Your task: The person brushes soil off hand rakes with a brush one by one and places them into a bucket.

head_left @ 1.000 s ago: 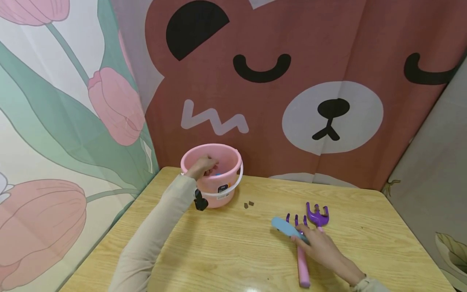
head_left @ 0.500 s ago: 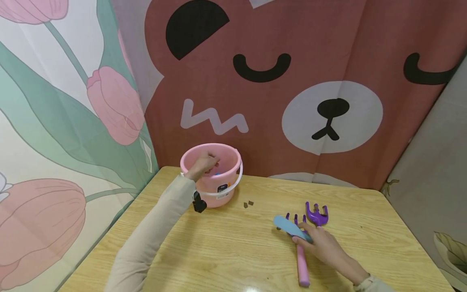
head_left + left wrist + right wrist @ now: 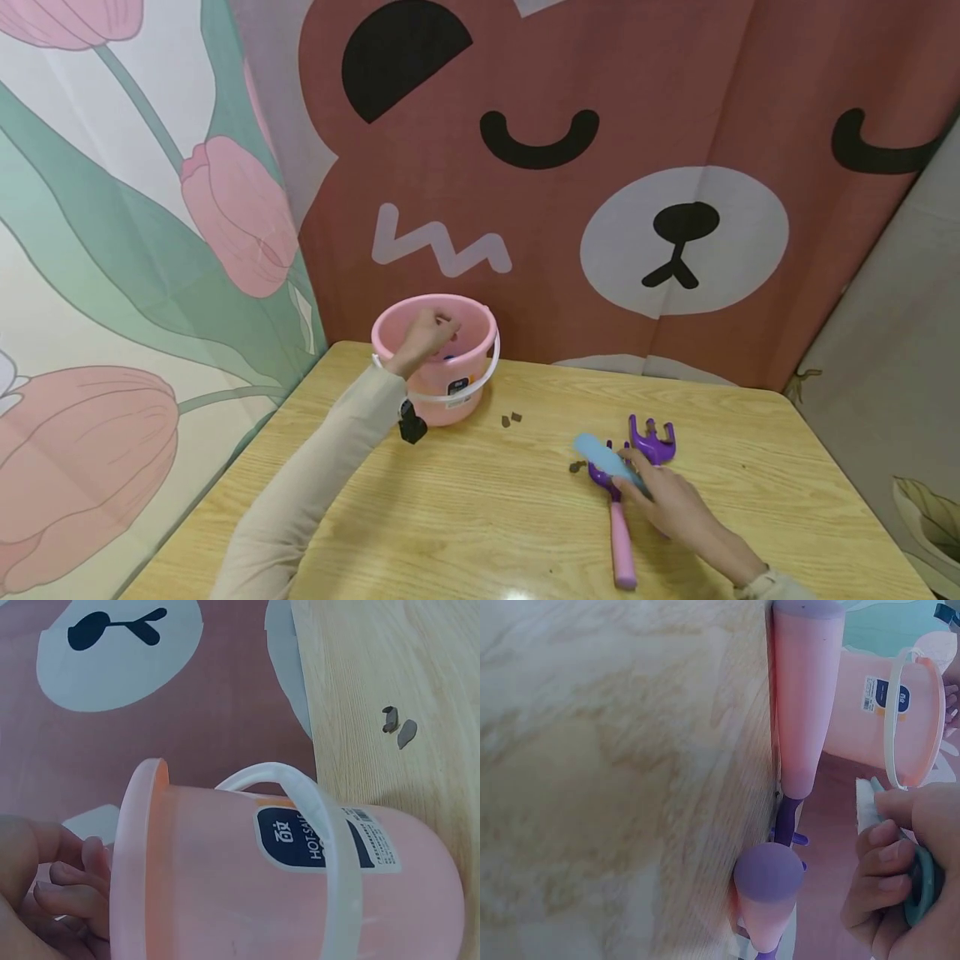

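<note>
Pink bucket point(image 3: 441, 385), bluish bit point(image 3: 449, 357) inside, left hand point(image 3: 426, 335) at its mouth, hold unclear, right hand point(image 3: 671, 502) gripping blue tool point(image 3: 602, 456).

The pink bucket point(image 3: 431, 380) near the far left corner of the worktop point(image 3: 465, 517) hides its inner bottom, and the right hand point(image 3: 678, 504) partly covers the blue tool point(image 3: 602, 457).

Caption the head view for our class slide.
Left hand over pink bucket; right hand holding blue tool above a pink-handled rake.
</note>
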A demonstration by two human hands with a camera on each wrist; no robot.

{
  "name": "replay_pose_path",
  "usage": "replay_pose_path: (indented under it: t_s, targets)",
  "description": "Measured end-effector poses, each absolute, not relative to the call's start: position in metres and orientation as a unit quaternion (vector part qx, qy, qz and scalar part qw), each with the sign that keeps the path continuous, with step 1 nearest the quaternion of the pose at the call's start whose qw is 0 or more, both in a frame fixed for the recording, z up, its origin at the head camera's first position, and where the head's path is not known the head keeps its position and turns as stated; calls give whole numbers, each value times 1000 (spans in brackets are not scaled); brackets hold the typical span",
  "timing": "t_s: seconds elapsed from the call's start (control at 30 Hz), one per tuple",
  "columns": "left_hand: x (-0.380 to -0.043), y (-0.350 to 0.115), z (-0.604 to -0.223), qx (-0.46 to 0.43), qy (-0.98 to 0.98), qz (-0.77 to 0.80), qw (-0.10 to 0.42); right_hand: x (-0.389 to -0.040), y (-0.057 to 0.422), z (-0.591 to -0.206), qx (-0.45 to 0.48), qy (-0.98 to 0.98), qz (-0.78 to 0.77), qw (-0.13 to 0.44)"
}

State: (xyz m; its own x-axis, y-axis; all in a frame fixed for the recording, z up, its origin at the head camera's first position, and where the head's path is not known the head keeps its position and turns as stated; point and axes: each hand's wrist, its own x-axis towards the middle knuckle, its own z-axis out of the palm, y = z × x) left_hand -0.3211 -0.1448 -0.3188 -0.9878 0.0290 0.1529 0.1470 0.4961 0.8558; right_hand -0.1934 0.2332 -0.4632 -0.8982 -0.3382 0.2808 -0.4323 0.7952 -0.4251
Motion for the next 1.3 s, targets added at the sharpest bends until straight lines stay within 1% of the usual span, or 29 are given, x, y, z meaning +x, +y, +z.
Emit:
replay_pose_path:
  t_s: [0.57, 0.77, 0.9, 1.1, 1.3]
  targets:
    - [-316, -135, -320, -99, -871, -468, 116, -192, 249, -458, 169, -949, 254, 80]
    - [-313, -131, -320, -89, -876, -459, 119, -193, 255, -459, 158, -954, 243, 76]
    - [-313, -128, -321, -89, -881, -447, 130, -194, 260, -461, 154, -955, 240, 77]
    - [-313, -125, -323, -100, -884, -432, 150, -194, 265, -462, 150, -953, 247, 90]
    - [-312, -121, -325, -108, -884, -423, 168, -193, 267, -465, 157, -949, 244, 122]
